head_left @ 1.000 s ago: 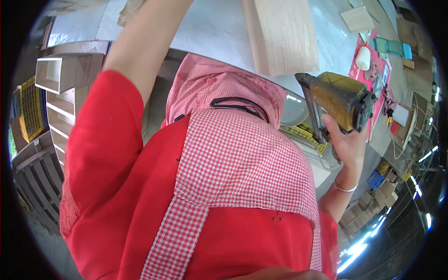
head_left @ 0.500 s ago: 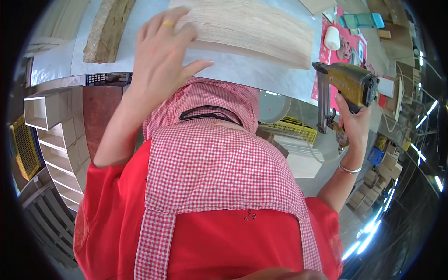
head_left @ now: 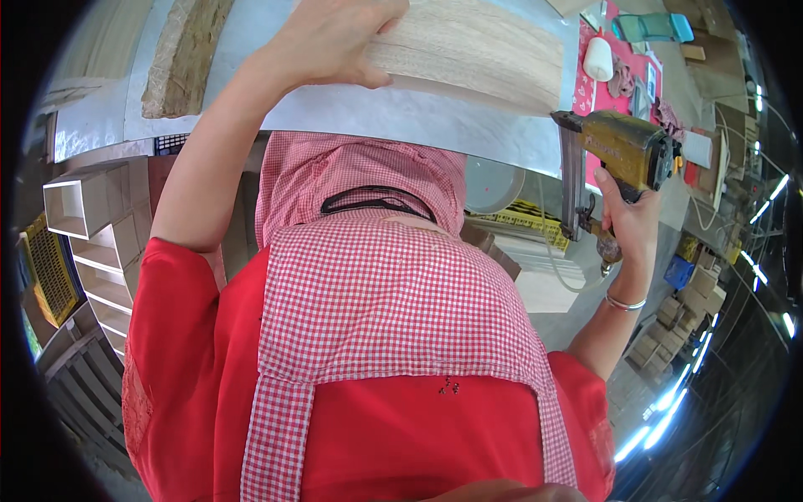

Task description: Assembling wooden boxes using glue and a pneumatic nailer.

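Gripping a nail gun (head_left: 623, 155) (right hand (head_left: 629, 219)); left hand (head_left: 335, 38) clasps a wooden board (head_left: 477, 50).

A woodworking workshop. Wooden boards (head_left: 477, 46) lie on the tabletop (head_left: 401, 113). Open wooden boxes (head_left: 88, 226) are stacked alongside, with a nail gun (head_left: 623, 155) nearby.

Bright even light, sharp centre, fisheye-bent edges, black rim
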### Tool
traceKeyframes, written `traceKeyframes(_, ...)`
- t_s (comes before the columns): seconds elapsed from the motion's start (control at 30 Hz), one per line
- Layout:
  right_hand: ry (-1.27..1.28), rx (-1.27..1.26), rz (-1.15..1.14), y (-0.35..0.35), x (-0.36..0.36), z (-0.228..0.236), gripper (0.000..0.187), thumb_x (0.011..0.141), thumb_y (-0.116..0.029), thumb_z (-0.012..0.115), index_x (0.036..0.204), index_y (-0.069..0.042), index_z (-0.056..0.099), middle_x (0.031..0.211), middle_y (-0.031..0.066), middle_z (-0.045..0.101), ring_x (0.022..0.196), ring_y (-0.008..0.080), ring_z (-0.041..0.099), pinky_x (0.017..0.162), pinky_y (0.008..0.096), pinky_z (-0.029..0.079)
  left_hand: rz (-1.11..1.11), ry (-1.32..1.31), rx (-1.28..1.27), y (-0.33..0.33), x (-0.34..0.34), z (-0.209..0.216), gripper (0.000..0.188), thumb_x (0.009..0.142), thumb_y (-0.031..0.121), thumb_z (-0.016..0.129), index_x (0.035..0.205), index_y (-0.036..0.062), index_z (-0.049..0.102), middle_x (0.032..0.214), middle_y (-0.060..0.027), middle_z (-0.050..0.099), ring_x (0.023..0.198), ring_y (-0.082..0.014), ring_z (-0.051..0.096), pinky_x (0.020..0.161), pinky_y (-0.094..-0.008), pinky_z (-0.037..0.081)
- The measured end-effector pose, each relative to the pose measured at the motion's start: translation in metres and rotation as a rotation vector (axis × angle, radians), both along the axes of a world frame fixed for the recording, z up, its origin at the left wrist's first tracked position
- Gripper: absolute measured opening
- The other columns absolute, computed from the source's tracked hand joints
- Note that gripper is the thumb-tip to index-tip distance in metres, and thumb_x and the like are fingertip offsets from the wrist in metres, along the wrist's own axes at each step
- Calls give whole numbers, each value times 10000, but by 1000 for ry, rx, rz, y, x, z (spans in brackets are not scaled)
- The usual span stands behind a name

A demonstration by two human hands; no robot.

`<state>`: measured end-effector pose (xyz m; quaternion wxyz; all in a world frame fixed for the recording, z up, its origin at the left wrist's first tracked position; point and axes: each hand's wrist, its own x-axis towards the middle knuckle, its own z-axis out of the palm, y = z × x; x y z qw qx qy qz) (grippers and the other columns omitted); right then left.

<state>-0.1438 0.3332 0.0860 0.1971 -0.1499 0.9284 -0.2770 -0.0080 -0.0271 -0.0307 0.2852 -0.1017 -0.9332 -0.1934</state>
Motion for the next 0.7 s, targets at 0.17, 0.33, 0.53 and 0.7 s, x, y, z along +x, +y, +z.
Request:
traceKeyframes(0.17, -40, -48, -3, 0, -1, -2, 246, 883, -237, 749, 945, -12, 668, 551, -30, 526, 412, 43, 422, 396, 226, 323, 30, -2, 2, -6, 0, -17, 581, 554, 402, 828, 966, 39, 637, 1279, -291, 509, 1233, -414, 463, 1011, -527, 355)
traceKeyframes(0.33, 82, -10, 20, -8, 13, -1, 350, 838, -182, 793, 1079, 27, 649, 861, 29, 676, 606, 67, 557, 501, 240, 436, 242, -452, -106, 27, 5, 38, 588, 554, 423, 829, 981, 61, 650, 1224, -252, 535, 1190, -383, 485, 1001, -522, 362)
traceKeyframes(0.53, -34, -150, 126, -23, 24, -6, 393, 827, -94, 790, 1154, 42, 621, 1029, 68, 701, 902, 127, 636, 801, 279, 507, 355, -522, -4, 70, -2, 48, 586, 579, 435, 827, 1013, 79, 658, 1174, -223, 545, 1167, -358, 494, 986, -521, 370)
traceKeyframes(0.7, -87, -184, 151, -31, 25, -7, 388, 824, -74, 789, 1156, 39, 624, 1080, 86, 697, 1005, 150, 623, 910, 300, 481, 499, -146, -218, 74, -3, 0, 592, 593, 435, 825, 1034, 80, 653, 1151, -220, 548, 1160, -352, 494, 972, -518, 375)
